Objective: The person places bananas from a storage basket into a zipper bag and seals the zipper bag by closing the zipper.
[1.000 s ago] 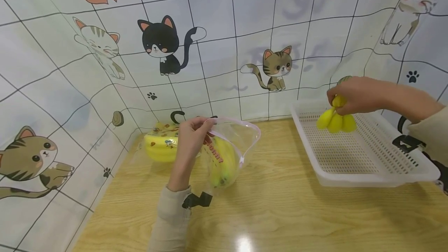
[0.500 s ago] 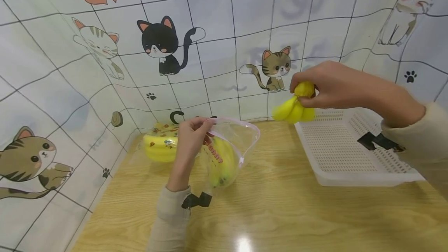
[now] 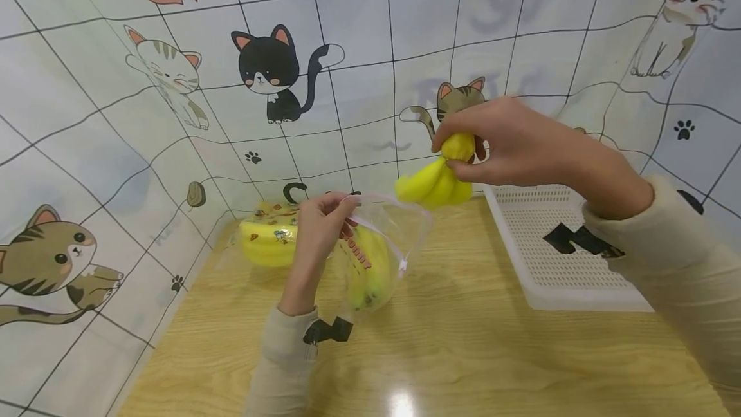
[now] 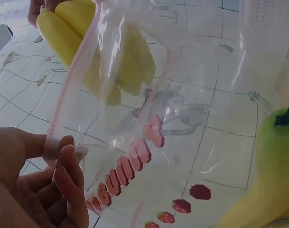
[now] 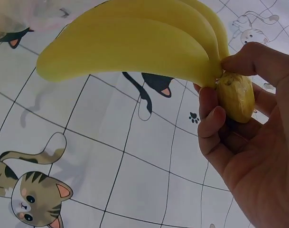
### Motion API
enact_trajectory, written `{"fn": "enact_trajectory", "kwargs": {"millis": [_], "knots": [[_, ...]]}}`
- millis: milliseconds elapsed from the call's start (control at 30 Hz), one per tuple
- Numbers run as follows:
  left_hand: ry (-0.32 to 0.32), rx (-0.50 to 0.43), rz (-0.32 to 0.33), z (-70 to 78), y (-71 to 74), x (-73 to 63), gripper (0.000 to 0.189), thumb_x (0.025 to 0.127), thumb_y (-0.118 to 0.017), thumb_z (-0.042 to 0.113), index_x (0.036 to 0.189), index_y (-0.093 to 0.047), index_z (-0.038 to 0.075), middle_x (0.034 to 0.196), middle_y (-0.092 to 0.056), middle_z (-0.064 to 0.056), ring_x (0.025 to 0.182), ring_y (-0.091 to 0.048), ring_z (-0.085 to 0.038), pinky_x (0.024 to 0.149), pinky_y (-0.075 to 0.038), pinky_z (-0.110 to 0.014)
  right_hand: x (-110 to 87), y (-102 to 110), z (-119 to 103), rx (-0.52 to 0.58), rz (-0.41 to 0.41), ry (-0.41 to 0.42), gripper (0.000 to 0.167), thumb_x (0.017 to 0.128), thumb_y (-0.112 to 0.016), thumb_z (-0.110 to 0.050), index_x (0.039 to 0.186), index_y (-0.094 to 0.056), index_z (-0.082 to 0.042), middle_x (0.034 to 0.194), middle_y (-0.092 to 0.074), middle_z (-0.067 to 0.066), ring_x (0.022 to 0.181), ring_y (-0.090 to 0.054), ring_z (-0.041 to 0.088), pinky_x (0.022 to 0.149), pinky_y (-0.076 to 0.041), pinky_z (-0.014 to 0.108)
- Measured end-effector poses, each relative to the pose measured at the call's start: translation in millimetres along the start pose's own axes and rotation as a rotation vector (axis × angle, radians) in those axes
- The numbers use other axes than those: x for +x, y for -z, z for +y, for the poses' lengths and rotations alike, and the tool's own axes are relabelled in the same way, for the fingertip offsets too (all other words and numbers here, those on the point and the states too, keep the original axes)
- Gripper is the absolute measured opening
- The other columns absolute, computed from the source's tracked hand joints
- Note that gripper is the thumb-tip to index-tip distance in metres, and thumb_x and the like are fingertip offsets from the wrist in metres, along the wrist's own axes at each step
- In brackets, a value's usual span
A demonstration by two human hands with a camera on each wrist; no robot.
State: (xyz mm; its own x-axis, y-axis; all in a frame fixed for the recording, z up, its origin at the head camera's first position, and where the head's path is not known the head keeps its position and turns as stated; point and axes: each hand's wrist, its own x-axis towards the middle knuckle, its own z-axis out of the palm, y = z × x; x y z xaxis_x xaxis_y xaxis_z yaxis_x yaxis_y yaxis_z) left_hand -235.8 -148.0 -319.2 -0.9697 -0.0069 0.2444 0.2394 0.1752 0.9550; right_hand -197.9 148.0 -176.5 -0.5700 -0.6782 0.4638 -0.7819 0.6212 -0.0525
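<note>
My left hand (image 3: 324, 217) pinches the pink zip rim of a clear plastic zip bag (image 3: 399, 237) with red lettering, holding its mouth open. Inside the bag, a yellow banana bunch (image 3: 370, 262) with a greenish end rests low down. A second bunch of toy-like yellow bananas (image 3: 431, 185) hangs from my right hand (image 3: 509, 140), whose thumb and fingers grip its rounded stem. These bananas point left and overlap the far rim of the bag in the head view. In the left wrist view, the hanging bunch (image 4: 97, 52) shows right at the bag's rim.
Behind my left hand lies another printed clear bag (image 3: 269, 237) with yellow bananas in it. A white perforated plastic basket (image 3: 521, 262) stands on the right of the wooden table (image 3: 451, 352), partly hidden by my right sleeve. A cat-printed sheet (image 3: 370, 82) backs the table.
My right hand has carried the banana bunch leftward from over the basket to the mouth of the bag. The left hand has stayed in place on the bag's rim.
</note>
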Motion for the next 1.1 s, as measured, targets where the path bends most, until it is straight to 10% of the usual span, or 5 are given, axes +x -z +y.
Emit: {"fn": "enact_trajectory", "kwargs": {"millis": [733, 1100], "knots": [[-0.053, -0.037, -0.021, -1.4, -1.5, 0.4, 0.027, 0.098, -0.071, 0.030, 0.108, -0.077, 0.006, 0.075, -0.070, -0.004, 0.051, -0.057, -0.018, 0.050, -0.049, -0.024, 23.4, -57.1, -0.1, 0.195, -0.035, 0.102, 0.016, 0.089, -0.071, -0.006, 0.103, -0.069, -0.014, 0.085, -0.067, -0.004, 0.069, -0.056, 0.008, 0.063, -0.052, 0.024], [-0.100, -0.023, 0.018, -2.4, -3.5, 1.1, 0.021, 0.099, -0.071, 0.026, 0.108, -0.078, 0.008, 0.067, -0.062, 0.000, 0.045, -0.046, -0.013, 0.046, -0.044, -0.023, 25.1, -61.8, 1.8, 0.219, -0.177, 0.050, 0.011, 0.091, -0.068, -0.009, 0.097, -0.066, -0.018, 0.085, -0.067, -0.007, 0.070, -0.057, 0.009, 0.066, -0.055, 0.026]]}}
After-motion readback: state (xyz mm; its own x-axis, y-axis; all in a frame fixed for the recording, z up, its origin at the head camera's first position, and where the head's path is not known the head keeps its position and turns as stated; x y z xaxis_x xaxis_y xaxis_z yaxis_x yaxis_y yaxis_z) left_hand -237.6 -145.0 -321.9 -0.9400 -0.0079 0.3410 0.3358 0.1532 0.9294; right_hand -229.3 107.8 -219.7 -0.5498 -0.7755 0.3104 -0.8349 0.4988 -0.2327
